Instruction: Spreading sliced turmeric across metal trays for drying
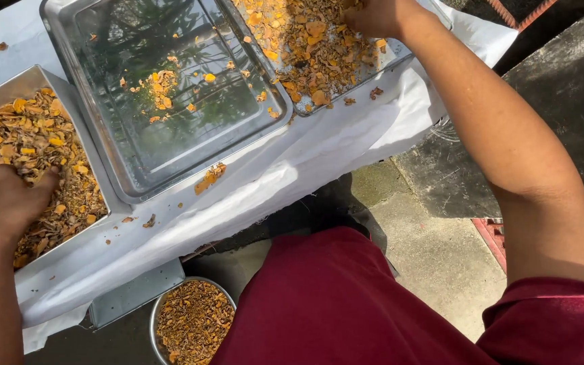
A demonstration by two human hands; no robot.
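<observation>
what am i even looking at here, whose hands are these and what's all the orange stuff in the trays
There is one picture, taken by a camera worn on a person's head and looking down, so the two bare arms reaching in belong to that person; the dark red clothing at the bottom is theirs too.

A white cloth covers a table. On it sit three metal trays. The left tray is full of dried orange and brown chips, and the left hand rests in them. The middle tray is almost bare, with only a few chips. The right tray holds another heap, and the right hand is dug into it at the top edge of the picture. Whether either hand grips any pieces cannot be seen.

Below the table, on the ground, stands a round metal bowl filled with the same chips. A few pieces lie loose on the cloth.
</observation>
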